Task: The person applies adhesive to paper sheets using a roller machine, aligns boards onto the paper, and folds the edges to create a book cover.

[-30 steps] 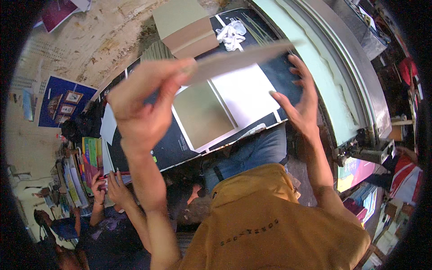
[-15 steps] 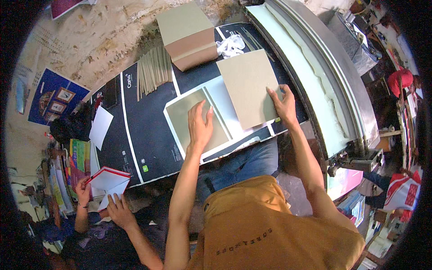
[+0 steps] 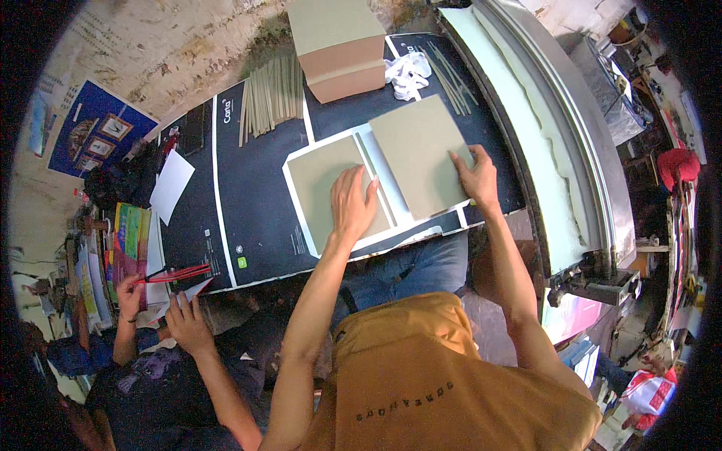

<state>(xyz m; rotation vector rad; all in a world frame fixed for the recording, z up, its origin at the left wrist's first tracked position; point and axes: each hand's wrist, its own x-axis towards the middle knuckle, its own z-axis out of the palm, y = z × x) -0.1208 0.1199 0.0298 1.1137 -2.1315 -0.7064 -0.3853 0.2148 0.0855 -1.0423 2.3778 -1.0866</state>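
A sheet of white paper (image 3: 295, 165) lies on the black tabletop. Flat on it is a grey-brown cardboard panel (image 3: 316, 184), with a thin cardboard strip (image 3: 380, 188) along its right side. My left hand (image 3: 353, 201) rests over the panel's right part and the strip, fingers stretched out and holding nothing. Right of the strip, a second cardboard panel (image 3: 417, 154) covers the paper's right part. My right hand (image 3: 478, 179) grips its right edge, thumb on top. Whether this panel lies fully flat cannot be told.
Behind stand a tall stack of cardboard panels (image 3: 338, 41), a pile of cardboard strips (image 3: 272, 98) and a crumpled white cloth (image 3: 410, 71). A large metal-framed machine (image 3: 526, 113) borders the table's right. At the left, a co-worker's hands (image 3: 188, 323) handle red-edged covers (image 3: 177, 275).
The right-hand panel has come down and closer to the strip, covering more of the white paper. My left hand stays by the strip. The co-worker's red-edged item has turned edge-on.
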